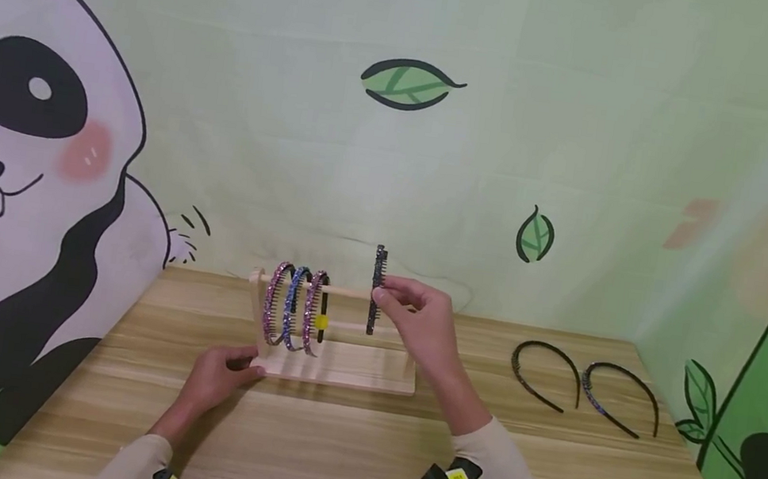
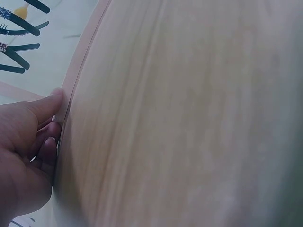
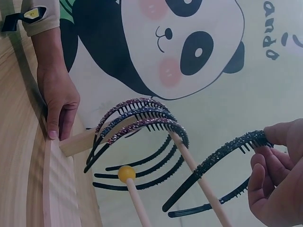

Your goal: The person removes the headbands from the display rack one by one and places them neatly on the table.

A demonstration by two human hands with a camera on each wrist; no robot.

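My right hand [image 1: 425, 324] pinches a black glittery toothed headband [image 1: 375, 290] between thumb and fingers. In the right wrist view, that headband [image 3: 222, 149] loops around the upper rod [image 3: 201, 182] of a wooden rack. Further left on the rod hang a pink headband [image 1: 272, 302], a blue one [image 1: 291, 308] and another pink one [image 1: 310, 314], side by side. At the rack's left front corner, my left hand [image 1: 216, 379] grips the base [image 1: 353, 372], its thumb [image 2: 56, 99] on the board's edge in the left wrist view.
Two more headbands lie on the table at the right, a dark one [image 1: 518, 364] and one with blue glitter [image 1: 594, 393]. A yellow ball [image 3: 127, 174] tips the rack's lower rod. Behind the table [image 1: 328, 456] stands a printed panda backdrop [image 1: 295, 141].
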